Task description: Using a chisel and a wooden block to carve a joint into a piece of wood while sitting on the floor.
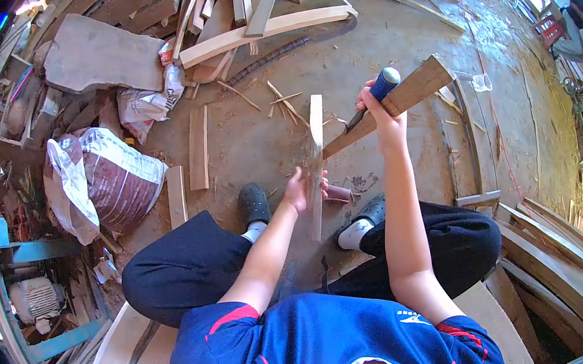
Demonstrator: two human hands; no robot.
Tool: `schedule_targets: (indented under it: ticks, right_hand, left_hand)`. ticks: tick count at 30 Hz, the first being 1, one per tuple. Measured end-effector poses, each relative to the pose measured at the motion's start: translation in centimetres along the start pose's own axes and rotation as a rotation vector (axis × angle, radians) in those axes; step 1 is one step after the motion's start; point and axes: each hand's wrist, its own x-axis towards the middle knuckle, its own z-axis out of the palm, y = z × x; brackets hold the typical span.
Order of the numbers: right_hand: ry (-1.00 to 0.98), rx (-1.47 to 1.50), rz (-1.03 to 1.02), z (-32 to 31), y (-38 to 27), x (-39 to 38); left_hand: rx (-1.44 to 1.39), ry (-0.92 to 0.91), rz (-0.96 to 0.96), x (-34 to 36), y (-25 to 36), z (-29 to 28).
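In front of me, my left hand [297, 190] is closed around a narrow wooden strip [316, 118]. The strip stands nearly lengthwise in the view; its lower part is blurred. Farther right, my right hand [383, 112] grips a chisel [386, 82] with a blue handle and a pale end cap. Its dark blade slants down toward the left. That same hand also holds a tapered wooden board [419, 87], wide at the upper right. The board's lower left end comes close to the strip; I cannot tell whether they touch. My fingers partly hide the chisel and the board.
A reddish-brown cylinder [338, 193] lies on the floor between my shoes. Stuffed sacks [125, 176] and a thick slab [104, 56] are at left, above a motor [36, 301]. Curved timber [267, 32] is piled ahead; more planks [552, 260] lie at right.
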Motion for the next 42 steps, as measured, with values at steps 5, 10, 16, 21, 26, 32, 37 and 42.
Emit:
schedule_targets:
  ticks: [5, 10, 16, 21, 26, 32, 37, 42]
  right_hand:
    - [-0.023, -0.029, 0.015, 0.7, -0.3, 0.0]
    - [-0.088, -0.02, -0.003, 0.4, 0.3, -0.5]
    - [-0.084, -0.05, 0.012, 0.9, 0.4, -0.4]
    - [-0.072, -0.129, -0.037, 1.9, 0.9, -0.3]
    - [-0.008, -0.17, -0.037, 2.1, 1.1, -0.7]
    - [0.02, -0.161, -0.103, 3.6, 0.2, -0.8]
    - [-0.009, -0.125, -0.088, 5.2, 1.0, 1.2]
    - [-0.02, -0.283, -0.14, 6.4, 1.4, 2.1]
  left_hand:
    - [-0.065, 0.234, -0.034, 0.8, 0.4, 0.6]
    - [0.113, 0.127, -0.002, -0.4, -0.2, -1.7]
    - [-0.022, 0.114, -0.19, -0.3, 0.2, -4.2]
    - [0.649, 0.567, -0.264, 0.0, 1.0, -4.2]
    - [0.933, 0.739, -0.188, -1.1, 3.9, 2.8]
    - [1.318, 0.724, 0.288, -6.5, 6.7, 19.0]
    - [1.353, 0.403, 0.465, -12.7, 8.2, 29.2]
    - [1.079, 0.302, 0.158, -16.2, 7.3, 30.9]
